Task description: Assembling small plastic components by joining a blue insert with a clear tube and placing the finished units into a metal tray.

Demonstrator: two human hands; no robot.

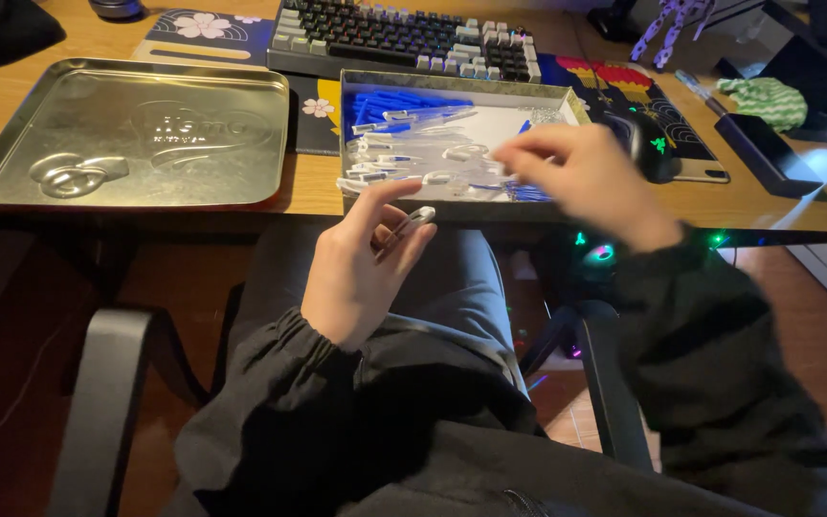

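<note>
left hand (361, 268) curled, fingers pinched, right hand (581, 177) reaching forward, blurred

place: home computer desk | signs: keyboard (404, 40), mouse (645, 144), desk mat (638, 86)

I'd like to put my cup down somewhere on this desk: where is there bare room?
Bare wood shows left of the shallow silver metal tin lid, and in a strip along the desk's front edge right of the rectangular tin box of small clear and blue pieces. The middle is crowded: box, grey keyboard, black mouse. The right hand hovers over the box; the left hand pinches one small piece.
</note>
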